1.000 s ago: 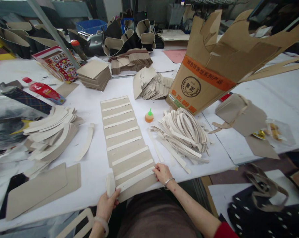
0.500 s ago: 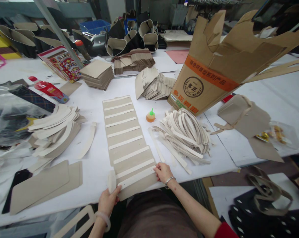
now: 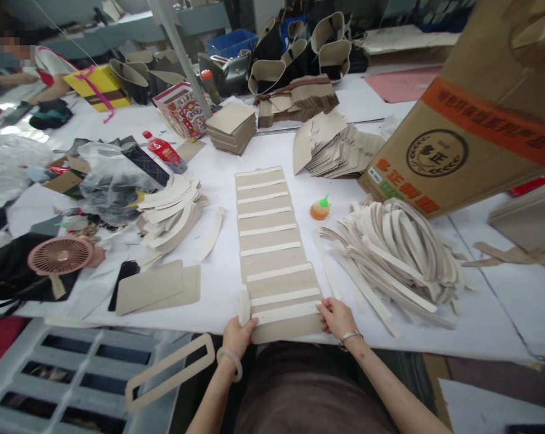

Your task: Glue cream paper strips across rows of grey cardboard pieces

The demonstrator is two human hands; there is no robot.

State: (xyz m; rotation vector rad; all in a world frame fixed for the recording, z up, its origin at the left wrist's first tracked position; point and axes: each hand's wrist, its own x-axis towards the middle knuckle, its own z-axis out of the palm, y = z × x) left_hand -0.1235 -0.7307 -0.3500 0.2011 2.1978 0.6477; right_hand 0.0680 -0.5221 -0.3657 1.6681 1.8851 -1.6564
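Both our hands on one strip at the table edge

So we've got a white strip [image 3: 286, 312] laid across the nearest of the beige boards [image 3: 272, 259], which run in an overlapping column away from us on the white table [image 3: 272, 144]. Our left hand [image 3: 237, 337] has its thumb and fingers closed at the strip's left end, and a small bundle of strips [image 3: 244, 307] pokes up from that same hand. Our right hand [image 3: 338, 319] is pinching the other end at the board's right edge. The strip sits a bit tilted, its right end farther from us, and more pale strips cross the boards beyond it.

Right of the column there's a little squeeze bottle [image 3: 320, 210] with a green top, then a big loose strip pile [image 3: 403, 241] in front of the cardboard carton [image 3: 471, 120]. Over on our left: curved pieces [image 3: 170, 205] and a pink fan [image 3: 61, 255].
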